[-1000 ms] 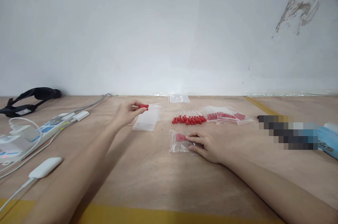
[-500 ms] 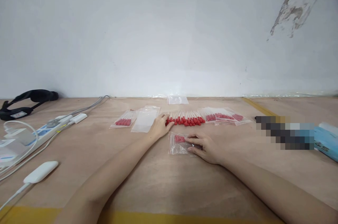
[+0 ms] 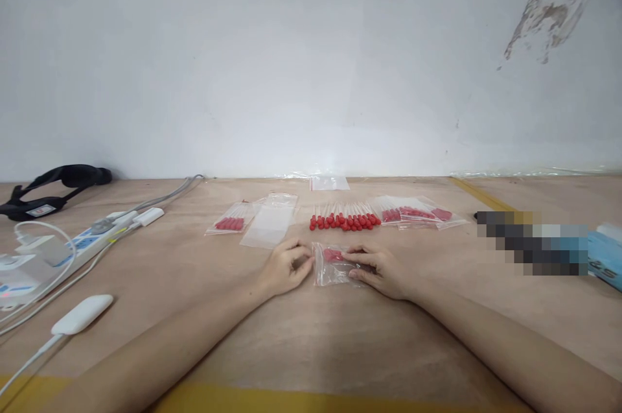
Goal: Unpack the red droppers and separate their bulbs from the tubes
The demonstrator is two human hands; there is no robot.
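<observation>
A small clear plastic bag (image 3: 332, 264) with red-tipped pieces inside lies on the wooden table. My right hand (image 3: 380, 270) grips its right side with thumb and fingers. My left hand (image 3: 286, 267) rests at the bag's left edge, fingers curled and touching it. Just behind the bag lies a row of loose red-tipped sticks (image 3: 344, 218). A filled bag (image 3: 230, 219) lies at the left beside a flat empty bag (image 3: 269, 223).
Several filled bags (image 3: 416, 212) lie right of the sticks, another clear bag (image 3: 329, 182) by the wall. A power strip (image 3: 85, 238) with cables, a white device (image 3: 82, 313) and a black strap (image 3: 53, 181) lie on the left. A blue box (image 3: 605, 259) sits far right.
My left hand set a filled bag down at the left, swept right past the loose sticks, then drew back to the left edge of the bag under my right hand.
</observation>
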